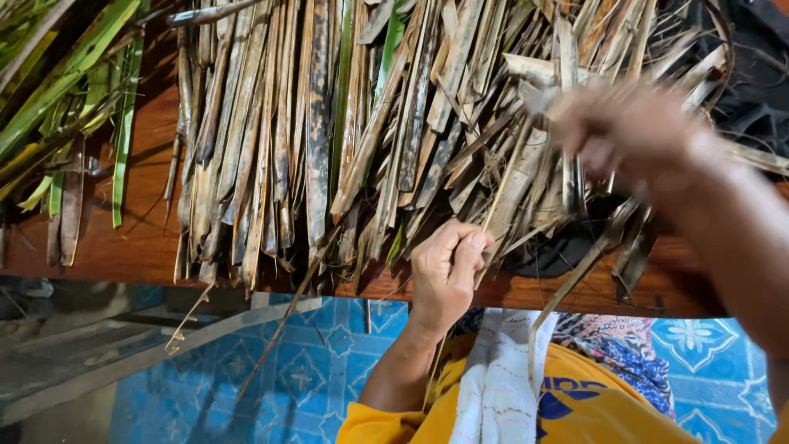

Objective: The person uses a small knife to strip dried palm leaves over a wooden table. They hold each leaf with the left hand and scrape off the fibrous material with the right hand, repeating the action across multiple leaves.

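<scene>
A heap of dry brown palm leaf strips (329,123) lies across a reddish wooden table (140,238). My left hand (446,271) is at the table's near edge, with its fingers pinched on a thin pale leaf rib (501,193) that runs up into the heap. My right hand (625,131) is raised over the right side of the heap and blurred by motion. Its fingers look closed on a dry leaf strip (575,275) that trails down toward my lap.
Fresh green leaf strips (66,82) lie at the table's left end. A white cloth (497,378) and patterned fabric (616,345) rest on my lap over a yellow shirt. Below are blue patterned floor tiles (304,370) and a grey plank (123,362). Dark material (756,74) sits at the far right.
</scene>
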